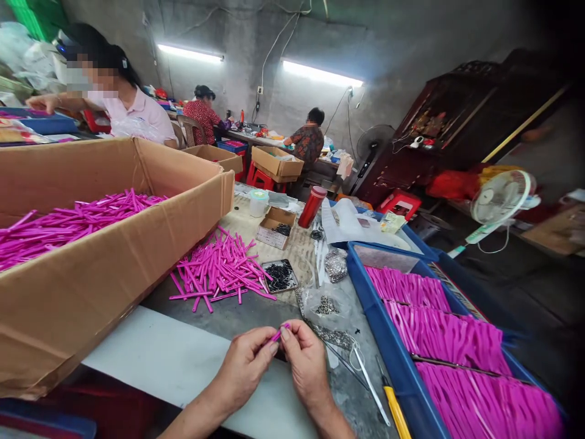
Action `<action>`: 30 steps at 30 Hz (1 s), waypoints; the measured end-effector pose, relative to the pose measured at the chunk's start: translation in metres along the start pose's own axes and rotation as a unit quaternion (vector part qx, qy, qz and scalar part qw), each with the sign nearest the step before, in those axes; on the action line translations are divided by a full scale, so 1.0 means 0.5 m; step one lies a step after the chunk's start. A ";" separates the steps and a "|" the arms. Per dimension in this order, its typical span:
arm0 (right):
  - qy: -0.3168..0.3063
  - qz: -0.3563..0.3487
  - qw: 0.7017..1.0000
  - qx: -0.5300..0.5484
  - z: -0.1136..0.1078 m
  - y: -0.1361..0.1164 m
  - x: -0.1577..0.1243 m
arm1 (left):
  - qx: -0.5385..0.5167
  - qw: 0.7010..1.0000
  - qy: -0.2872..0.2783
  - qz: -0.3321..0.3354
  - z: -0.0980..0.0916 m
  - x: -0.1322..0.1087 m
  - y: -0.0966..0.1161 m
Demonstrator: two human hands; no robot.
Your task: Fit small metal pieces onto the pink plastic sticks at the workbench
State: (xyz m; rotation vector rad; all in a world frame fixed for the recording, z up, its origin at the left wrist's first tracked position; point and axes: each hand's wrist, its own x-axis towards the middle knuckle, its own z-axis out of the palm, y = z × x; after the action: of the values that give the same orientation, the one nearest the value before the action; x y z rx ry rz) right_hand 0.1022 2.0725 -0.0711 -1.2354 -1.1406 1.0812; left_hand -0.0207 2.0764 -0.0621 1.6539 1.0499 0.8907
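My left hand [244, 366] and my right hand [307, 361] meet over the near edge of the table. Both are closed, pinching a thin magenta stick [276, 335] between thumbs and fingers; its ends are partly hidden. Beyond them lies a loose heap of magenta sticks [219, 265]. Beside that heap sits a small tray of black parts [278, 275]. To the right of my hands, an opened clear plastic bag [327, 305] holds small metal pieces. A white-handled tool [370, 384] and a yellow-handled screwdriver-like tool [393, 405] lie nearby.
At the left stands a large cardboard box [183, 225] of magenta sticks. A blue crate [384, 341] with rows of magenta strips borders the right. Further back are a small carton [274, 235] and a red flask [312, 207]. Three other people sit at work beyond.
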 end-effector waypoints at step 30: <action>-0.137 -0.097 0.781 -0.602 -0.088 -0.049 0.267 | 0.091 0.974 0.197 0.065 -0.005 0.143 -0.087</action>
State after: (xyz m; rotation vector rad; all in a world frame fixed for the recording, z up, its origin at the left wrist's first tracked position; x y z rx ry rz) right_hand 0.1622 2.1981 -0.0403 -1.8546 -2.3013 0.2530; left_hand -0.0069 2.1516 -0.0970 1.7522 1.3345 1.2795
